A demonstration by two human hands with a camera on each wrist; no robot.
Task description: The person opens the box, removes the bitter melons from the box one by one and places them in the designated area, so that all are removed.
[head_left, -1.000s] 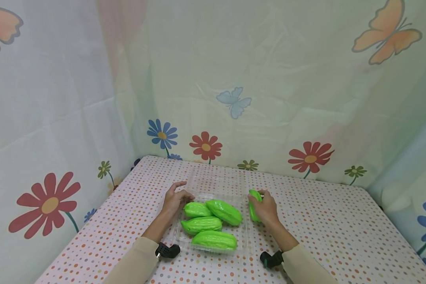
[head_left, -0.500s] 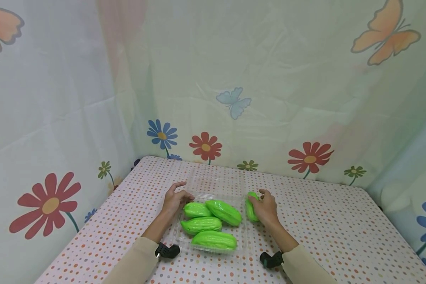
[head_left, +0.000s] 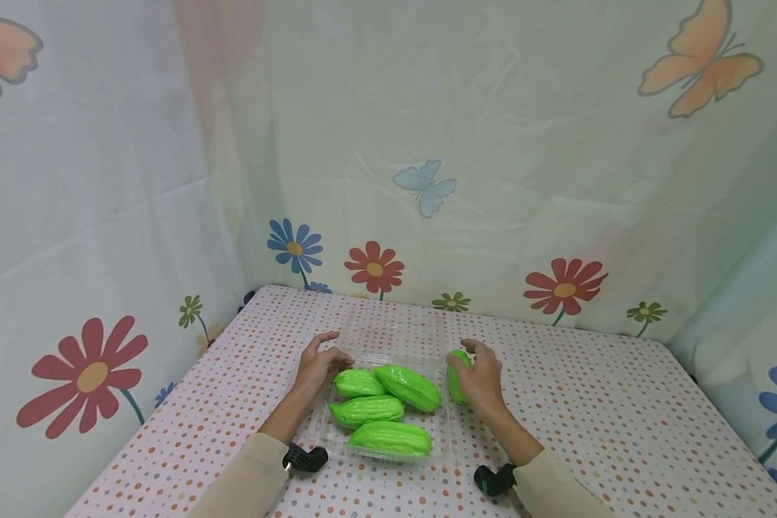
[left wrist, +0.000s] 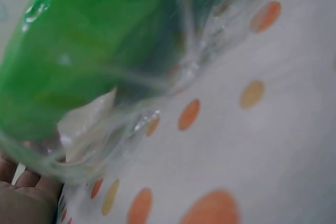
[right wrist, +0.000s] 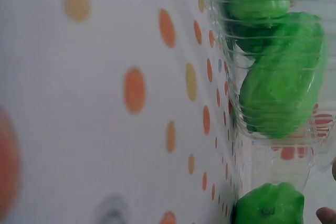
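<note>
1. A person's right hand (head_left: pixel 480 375) curls round a green gourd (head_left: pixel 456 377) just beside the right wall of a clear plastic tray (head_left: pixel 444 432) on the spotted worktop (head_left: pixel 596 424); the fingers arch over its far end, and the thumb is hidden behind it.

2. The left hand (head_left: pixel 319 365) rests at the tray's far-left corner, fingers loosely bent against the rim, thumb raised; it appears to steady the tray rather than grip it.

3. Four gourds (head_left: pixel 388 437) already lie in the tray, close together. The step in hand, by the look of it, is bringing the fifth to the tray; it is not yet inside.

4. The held gourd stands steeply, its long axis running away from the person, roughly along the tray's right edge, its far end uppermost. The right wrist view shows a blunt end (right wrist: pixel 269 204) facing the camera, outside the tray wall.

5. The nearest two in the tray lie crosswise, left to right; the far pair angle towards each other.

6. The next move probably calls for lifting the gourd over the rim and turning it flatter to suit the free space at the tray's far right, while the left hand holds the light tray in place.
</note>
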